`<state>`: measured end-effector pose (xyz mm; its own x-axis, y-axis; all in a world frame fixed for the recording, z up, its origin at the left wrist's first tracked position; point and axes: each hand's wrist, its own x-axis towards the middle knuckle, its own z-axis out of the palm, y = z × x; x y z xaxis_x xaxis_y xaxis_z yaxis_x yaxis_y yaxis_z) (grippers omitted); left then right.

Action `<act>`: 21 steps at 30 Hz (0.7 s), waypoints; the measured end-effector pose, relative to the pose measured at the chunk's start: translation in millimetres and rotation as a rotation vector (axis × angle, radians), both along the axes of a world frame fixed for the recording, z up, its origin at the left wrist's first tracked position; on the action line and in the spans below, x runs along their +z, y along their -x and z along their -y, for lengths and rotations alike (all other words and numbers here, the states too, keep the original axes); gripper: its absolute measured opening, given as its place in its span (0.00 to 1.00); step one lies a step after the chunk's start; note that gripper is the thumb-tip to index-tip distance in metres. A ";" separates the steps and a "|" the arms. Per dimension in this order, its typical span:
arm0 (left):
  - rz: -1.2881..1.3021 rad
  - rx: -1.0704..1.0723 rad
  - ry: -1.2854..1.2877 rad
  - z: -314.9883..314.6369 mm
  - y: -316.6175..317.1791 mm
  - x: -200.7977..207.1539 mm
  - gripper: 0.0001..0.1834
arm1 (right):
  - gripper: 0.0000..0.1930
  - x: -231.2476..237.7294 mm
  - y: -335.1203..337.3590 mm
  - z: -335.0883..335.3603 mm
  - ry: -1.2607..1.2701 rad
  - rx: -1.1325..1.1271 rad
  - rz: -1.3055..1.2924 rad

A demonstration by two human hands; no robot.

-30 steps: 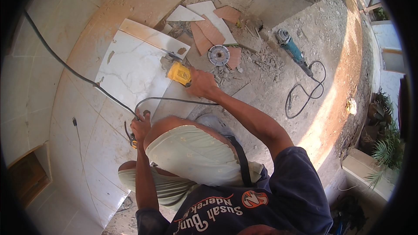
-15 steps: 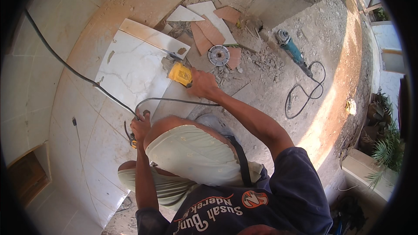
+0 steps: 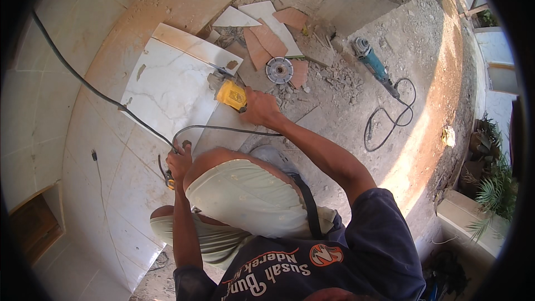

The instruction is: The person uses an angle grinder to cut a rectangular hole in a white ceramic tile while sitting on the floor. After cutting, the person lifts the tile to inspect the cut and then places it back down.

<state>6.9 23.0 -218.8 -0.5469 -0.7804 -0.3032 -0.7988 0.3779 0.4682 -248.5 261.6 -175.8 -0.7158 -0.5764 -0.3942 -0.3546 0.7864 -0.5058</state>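
Observation:
My right hand [image 3: 261,107] is wrapped round the rear of a yellow tile cutter [image 3: 230,95]. The cutter rests over a white marbled tile [image 3: 173,86], its metal front by the long cut near the tile's far right edge. Whether the blade is turning, I cannot tell. My left hand [image 3: 179,160] is closed round a black power cable [image 3: 100,86], beside my bent knee. Against my left wrist is a small yellow-and-black thing [image 3: 169,180], too small to name. The fingers of my left hand partly hide the cable where it passes through.
Right of the tile lie a cutting disc [image 3: 279,71], broken tile pieces [image 3: 273,25] and rubble. A teal angle grinder [image 3: 372,62] with a looped cord sits farther right. A thin cord with a plug [image 3: 95,156] crosses the tiled floor at left. Potted plants [image 3: 493,189] stand at the right.

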 end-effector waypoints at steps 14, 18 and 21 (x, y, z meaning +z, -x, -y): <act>-0.025 -0.008 0.003 0.0 -0.3 -1.4 0.27 | 0.36 -5.4 -1.2 -3.6 0.010 -0.006 -0.018; -0.036 0.006 -0.005 1.2 -1.1 -3.0 0.26 | 0.36 -4.6 -2.1 -4.5 0.010 -0.012 -0.017; -0.040 -0.002 0.007 4.0 -4.4 -9.5 0.25 | 0.36 -4.4 -2.0 -6.5 0.005 -0.010 0.001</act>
<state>11.3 19.1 -228.3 -0.5595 -0.7815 -0.2760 -0.7791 0.3824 0.4968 -246.5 268.1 -180.2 -0.7212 -0.5710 -0.3922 -0.3458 0.7873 -0.5104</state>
